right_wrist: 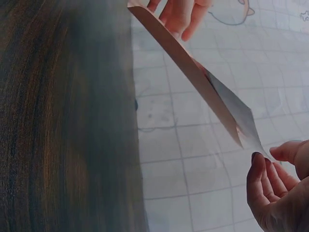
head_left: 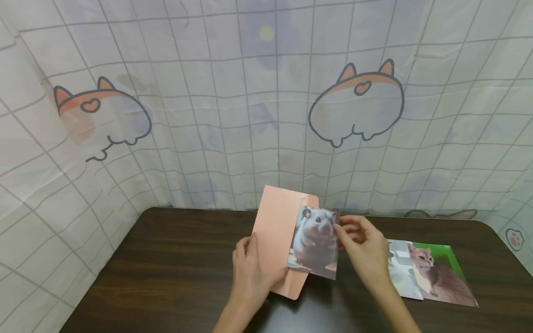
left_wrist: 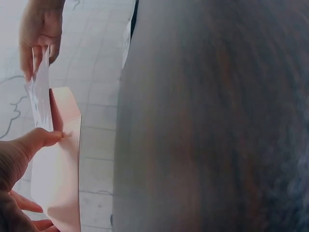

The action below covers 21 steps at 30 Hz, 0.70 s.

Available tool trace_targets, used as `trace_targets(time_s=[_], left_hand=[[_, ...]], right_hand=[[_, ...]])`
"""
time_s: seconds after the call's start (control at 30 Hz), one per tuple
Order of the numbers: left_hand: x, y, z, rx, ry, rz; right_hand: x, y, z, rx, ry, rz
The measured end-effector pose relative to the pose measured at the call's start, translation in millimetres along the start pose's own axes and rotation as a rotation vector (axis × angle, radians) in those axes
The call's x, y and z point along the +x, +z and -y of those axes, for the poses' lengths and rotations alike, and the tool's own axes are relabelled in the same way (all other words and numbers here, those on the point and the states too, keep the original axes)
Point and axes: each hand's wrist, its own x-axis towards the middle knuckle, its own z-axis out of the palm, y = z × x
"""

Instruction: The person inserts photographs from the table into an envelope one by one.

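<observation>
A pink envelope (head_left: 272, 222) is held up over the table, tilted, with its flap open on the right side. My left hand (head_left: 251, 273) grips its lower left part, and the thumb presses its front face in the left wrist view. A photo card of a grey-and-white hamster (head_left: 317, 243) sticks out at the envelope's open side, its left edge along the opening; how much lies inside is hidden. Between thumb and fingers, my right hand (head_left: 368, 252) pinches the card's right edge. The right wrist view shows the card (right_wrist: 236, 104) slanting out from the envelope (right_wrist: 188, 67).
On the dark wooden table (head_left: 166, 268), to the right, lies a cat photo (head_left: 443, 275) with a green background. A whitish picture card (head_left: 404, 273) overlaps its left side, partly behind my right hand. A grid-patterned curtain (head_left: 233, 115) with corgi drawings hangs behind the table.
</observation>
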Motion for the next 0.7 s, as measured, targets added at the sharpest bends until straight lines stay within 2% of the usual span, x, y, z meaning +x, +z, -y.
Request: trace_targets(time_s=[0.13, 0.27, 0.5, 0.7], left_hand=[[-0.4, -0.5, 0.2, -0.01, -0.025, -0.042], [-0.1, -0.9, -0.8, -0.017, -0.055, -0.046], [-0.1, -0.6, -3.4, -0.023, -0.082, -0.017], [-0.9, -0.5, -3.6, -0.011, -0.071, -0.026]], right_hand=[[-1.1, 1.4, -1.0, -0.013, 0.005, 0.054], [-2.0, 4.2, -0.6, -0.028, 0.013, 0.069], [-4.1, 6.9, 1.6, -0.041, -0.006, 0.022], [-6.4, 9.2, 2.2, -0.083, -0.091, -0.033]])
